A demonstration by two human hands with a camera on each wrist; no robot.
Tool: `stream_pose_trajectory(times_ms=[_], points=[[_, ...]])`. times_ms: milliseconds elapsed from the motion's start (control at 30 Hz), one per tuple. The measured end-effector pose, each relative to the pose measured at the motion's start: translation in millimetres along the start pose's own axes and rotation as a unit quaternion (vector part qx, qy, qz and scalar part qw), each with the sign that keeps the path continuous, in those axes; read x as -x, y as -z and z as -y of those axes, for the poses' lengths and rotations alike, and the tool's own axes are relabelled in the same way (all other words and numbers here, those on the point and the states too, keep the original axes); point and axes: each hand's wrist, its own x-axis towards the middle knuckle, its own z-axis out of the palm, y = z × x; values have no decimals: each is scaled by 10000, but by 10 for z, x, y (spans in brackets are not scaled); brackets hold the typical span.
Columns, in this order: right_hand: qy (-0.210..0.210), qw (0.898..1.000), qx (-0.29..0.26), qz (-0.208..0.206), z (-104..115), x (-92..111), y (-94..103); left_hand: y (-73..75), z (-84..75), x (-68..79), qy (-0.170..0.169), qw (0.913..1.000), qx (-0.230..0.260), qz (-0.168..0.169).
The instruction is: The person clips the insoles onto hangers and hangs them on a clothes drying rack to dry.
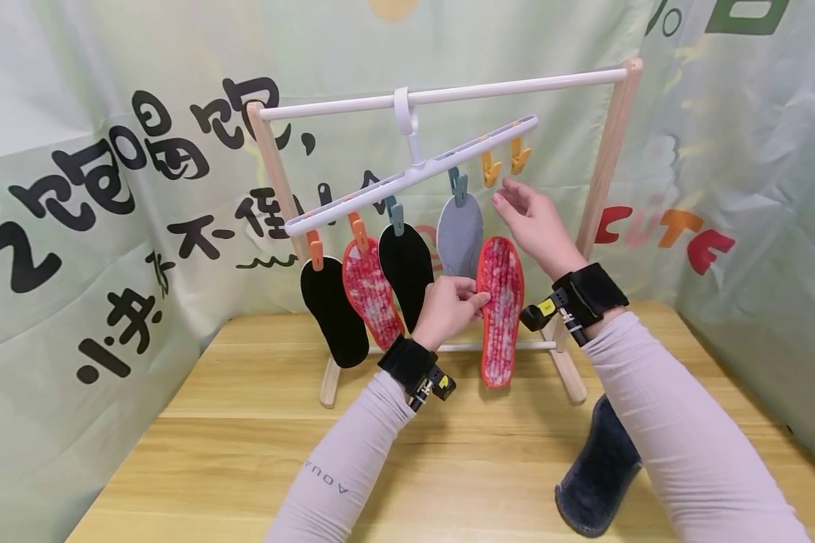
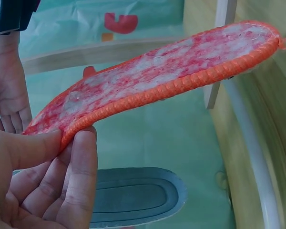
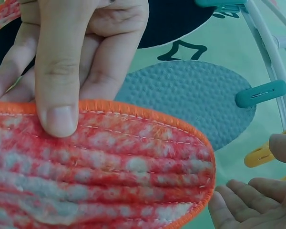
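Note:
My left hand (image 1: 446, 308) pinches a red-and-white fuzzy insole (image 1: 502, 324) at its side edge, thumb on the front face and fingers behind. This insole stands nearly upright in the air, its orange stitched rim plain in the left wrist view. My right hand (image 1: 536, 225) is raised beside the insole's upper end, fingers loosely bent and holding nothing. Just above its fingertips hang two yellow clips (image 1: 491, 170) with nothing in them, on the tilted white hanger (image 1: 421, 172). To their left, a teal clip (image 1: 458, 187) holds a grey insole (image 1: 459, 234).
The hanger hooks over the bar of a wooden rack (image 1: 607, 158). Further left along it hang a black insole (image 1: 407, 264), another red insole (image 1: 373, 294) and a second black insole (image 1: 334, 313). A dark fuzzy insole (image 1: 598, 471) lies on the table (image 1: 448, 467), partly behind my right forearm.

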Motion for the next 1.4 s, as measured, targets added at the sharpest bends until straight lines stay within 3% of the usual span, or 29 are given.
stream_pose_trajectory(times_ms=[233, 533, 767, 1033, 1400], points=[[-25, 9995, -313, -56, 32, -50, -42, 2, 1, -18, -36, 10000, 74, 31], [-113, 9992, -220, -320, 115, -141, -94, 11, 9, -17, -41, 10000, 25, 16], [-186, 9945, -915, -481, 219, -173, -111, 10, -3, -20, -78, 10000, 28, -6], [-104, 9914, -1181, -558, 241, -165, -113, 6, -6, -27, -116, 9999, -69, -15], [-27, 9913, -1182, -584, 247, -138, -43, 2, -5, -22, -91, 9999, 97, 44]])
